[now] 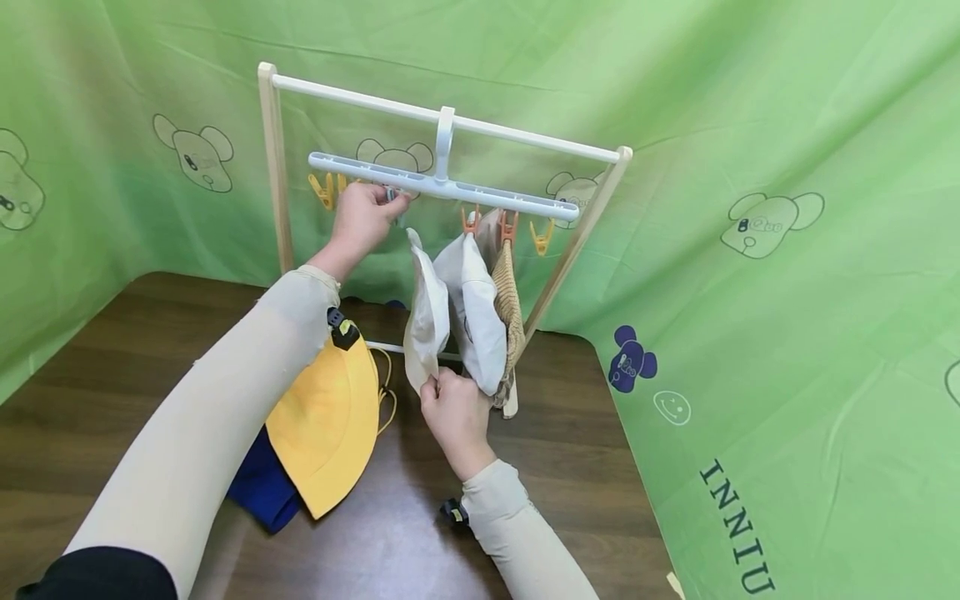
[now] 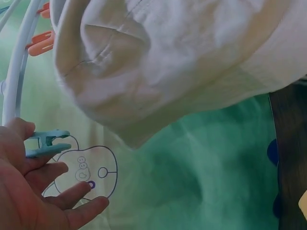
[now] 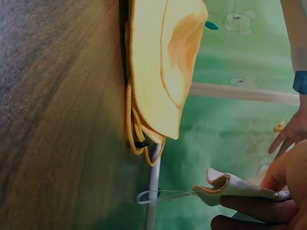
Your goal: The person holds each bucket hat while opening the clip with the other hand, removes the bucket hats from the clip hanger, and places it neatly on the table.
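Note:
My left hand (image 1: 362, 221) is up at the light-blue clip hanger (image 1: 510, 198), pinching a pale blue clothespin (image 2: 45, 143) between thumb and fingers. The clothespin's free end points towards a cream cloth hat (image 1: 427, 308) but stands apart from it. Lower down, my right hand (image 1: 459, 417) grips the hat's bottom edge and holds it up; a thin loop of string (image 3: 163, 195) dangles from the fabric. Beside it, a white hat (image 1: 480, 317) hangs from orange clothespins (image 1: 470, 221), with a tan knitted hat (image 1: 507, 308) to its right.
The hanger hooks over the white rail (image 1: 360, 98) of a wooden-legged rack. Yellow clothespins (image 1: 542, 239) hang near both hanger ends. On the brown table (image 1: 555, 500) lie a yellow hat (image 1: 330, 417) with a cord and a dark blue one (image 1: 262, 487). Green printed cloth (image 1: 750, 125) surrounds the table.

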`<state>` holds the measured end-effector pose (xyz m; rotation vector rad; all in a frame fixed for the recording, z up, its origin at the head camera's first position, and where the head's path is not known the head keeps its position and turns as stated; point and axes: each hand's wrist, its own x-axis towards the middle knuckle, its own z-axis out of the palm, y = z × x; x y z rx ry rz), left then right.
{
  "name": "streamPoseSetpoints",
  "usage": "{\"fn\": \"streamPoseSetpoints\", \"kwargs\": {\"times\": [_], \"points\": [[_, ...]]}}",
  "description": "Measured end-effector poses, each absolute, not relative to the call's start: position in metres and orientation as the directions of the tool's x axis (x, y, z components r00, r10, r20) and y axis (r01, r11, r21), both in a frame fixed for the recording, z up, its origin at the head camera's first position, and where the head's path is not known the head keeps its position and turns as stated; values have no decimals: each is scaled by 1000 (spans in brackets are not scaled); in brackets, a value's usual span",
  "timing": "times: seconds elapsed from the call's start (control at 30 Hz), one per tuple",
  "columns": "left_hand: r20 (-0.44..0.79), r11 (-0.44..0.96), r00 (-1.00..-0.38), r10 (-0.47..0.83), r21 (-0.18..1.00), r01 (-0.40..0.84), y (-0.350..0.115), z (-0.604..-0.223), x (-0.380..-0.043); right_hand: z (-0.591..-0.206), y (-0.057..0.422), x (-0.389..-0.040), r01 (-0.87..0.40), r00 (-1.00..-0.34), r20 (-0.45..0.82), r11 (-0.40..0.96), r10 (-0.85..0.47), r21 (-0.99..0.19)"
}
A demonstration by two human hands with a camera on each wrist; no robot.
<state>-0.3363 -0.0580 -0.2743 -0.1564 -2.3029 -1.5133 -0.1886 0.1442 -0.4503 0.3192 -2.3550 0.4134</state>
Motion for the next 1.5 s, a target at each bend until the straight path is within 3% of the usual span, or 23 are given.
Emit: {"fn": "streamPoseSetpoints", "kwargs": {"times": [0.23,0.47,1.1,1.5], "points": [[340,427,-935,-105,864,267,-62,-273,-334,-444,145,-185,-305,-754,647,933,-114,-192],[290,355,-951,-104,904,237,-65,-274,-337,-443,145,-185,-310,-762,632,937,-143,-162],[272,417,-954,-124,887,198,-69,-271,-334,-443,145,-180,-293,-807,569,944,-159,-152],[253,375,-956,-145,909,184,-64,-273,-335,-444,150,-179,-278,-828,540,946,-148,-167]]}}
